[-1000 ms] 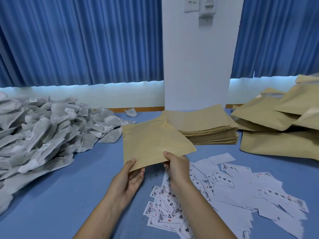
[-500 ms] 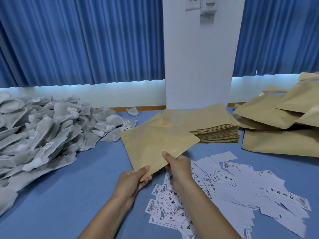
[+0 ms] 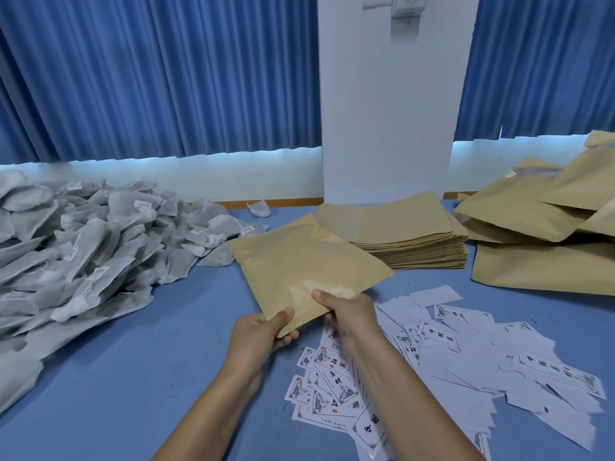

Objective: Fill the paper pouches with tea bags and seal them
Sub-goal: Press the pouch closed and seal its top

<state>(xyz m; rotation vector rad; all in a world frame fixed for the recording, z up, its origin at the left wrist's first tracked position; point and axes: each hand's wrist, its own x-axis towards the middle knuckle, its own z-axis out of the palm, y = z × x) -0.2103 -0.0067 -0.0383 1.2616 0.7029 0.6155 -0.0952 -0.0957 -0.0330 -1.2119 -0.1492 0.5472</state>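
A heap of grey tea bags (image 3: 83,261) covers the left of the blue worktop (image 3: 133,377). Near the middle, the left hand (image 3: 259,334) pinches the near corner of a brown paper pouch (image 3: 306,271), thumb on top and fingers (image 3: 289,337) curled beneath. The pouch is held tilted above the worktop. The right hand (image 3: 349,311) grips the same near edge just beside it. Behind lies a flat stack of pouches (image 3: 399,234). Printed labels (image 3: 432,361) are scattered to the right, and bulkier brown pouches (image 3: 539,227) are piled at the far right.

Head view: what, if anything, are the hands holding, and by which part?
A flat brown paper pouch, by its near edge: the left hand pinches the near corner, the right hand grips the edge beside it.
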